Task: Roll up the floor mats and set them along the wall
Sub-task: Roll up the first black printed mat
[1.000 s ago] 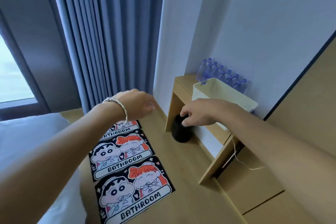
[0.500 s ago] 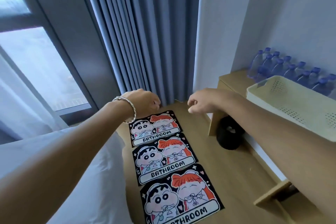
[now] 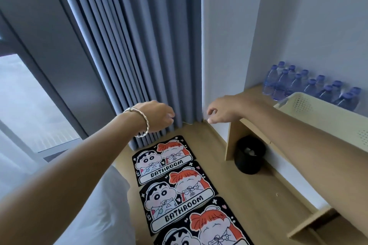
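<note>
Three black cartoon "BATHROOM" floor mats lie flat in a row on the wooden floor: the far mat (image 3: 163, 158) by the curtain, the middle mat (image 3: 179, 195), and the near mat (image 3: 205, 228) cut off by the bottom edge. My left hand (image 3: 155, 115), with a silver bracelet on the wrist, hangs in the air above the far mat, fingers loosely curled and empty. My right hand (image 3: 225, 107) is held out at the same height near the wall corner, fingers curled and holding nothing.
Blue curtains (image 3: 129, 45) hang behind the mats. A white bed (image 3: 95, 205) borders them on the left. On the right stands a wooden shelf (image 3: 251, 93) with several water bottles (image 3: 298, 83), a cream basket (image 3: 318, 113) and a black bin (image 3: 249, 157) underneath.
The view has swung left and upward toward the curtain and the mats. Both hands have stayed raised and empty, with the right hand moving away from the black bin toward the wall corner.
</note>
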A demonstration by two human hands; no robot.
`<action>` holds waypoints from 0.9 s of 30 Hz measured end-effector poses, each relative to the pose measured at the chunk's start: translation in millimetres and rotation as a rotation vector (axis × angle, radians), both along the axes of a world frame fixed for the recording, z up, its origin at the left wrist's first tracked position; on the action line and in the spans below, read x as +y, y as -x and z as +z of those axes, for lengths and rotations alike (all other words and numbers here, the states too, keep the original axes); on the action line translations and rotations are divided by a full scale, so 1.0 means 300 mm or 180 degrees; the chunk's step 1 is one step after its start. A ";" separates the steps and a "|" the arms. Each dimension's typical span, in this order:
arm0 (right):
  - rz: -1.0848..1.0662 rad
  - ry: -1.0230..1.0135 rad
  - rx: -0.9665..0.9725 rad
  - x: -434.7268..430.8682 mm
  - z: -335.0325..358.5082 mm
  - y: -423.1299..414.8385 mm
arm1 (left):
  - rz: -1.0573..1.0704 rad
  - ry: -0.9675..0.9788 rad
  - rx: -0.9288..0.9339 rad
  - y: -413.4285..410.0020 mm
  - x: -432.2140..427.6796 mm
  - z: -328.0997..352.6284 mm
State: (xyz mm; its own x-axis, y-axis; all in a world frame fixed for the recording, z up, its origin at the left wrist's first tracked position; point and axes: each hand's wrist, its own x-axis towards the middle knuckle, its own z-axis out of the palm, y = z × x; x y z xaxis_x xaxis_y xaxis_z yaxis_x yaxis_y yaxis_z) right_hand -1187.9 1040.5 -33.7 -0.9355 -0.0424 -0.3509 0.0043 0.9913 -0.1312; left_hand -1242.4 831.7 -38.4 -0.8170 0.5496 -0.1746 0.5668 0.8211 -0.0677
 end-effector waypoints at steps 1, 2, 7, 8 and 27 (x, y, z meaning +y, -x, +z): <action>-0.0067 0.0024 0.0015 -0.002 -0.007 0.005 | -0.0059 0.0026 -0.0019 0.035 0.002 -0.011; -0.0149 0.0057 0.0048 -0.003 -0.016 0.012 | -0.0137 0.0035 -0.0038 0.072 0.005 -0.024; -0.0835 0.0134 0.0086 -0.017 -0.111 0.039 | -0.0618 -0.0013 -0.0255 0.255 0.043 -0.120; -0.0969 0.0116 -0.0036 -0.019 -0.139 0.040 | -0.0721 0.0005 -0.0303 0.279 0.055 -0.152; -0.2180 0.0848 -0.1574 -0.173 -1.392 -0.226 | -0.1812 0.0952 -0.1627 0.144 0.092 -1.375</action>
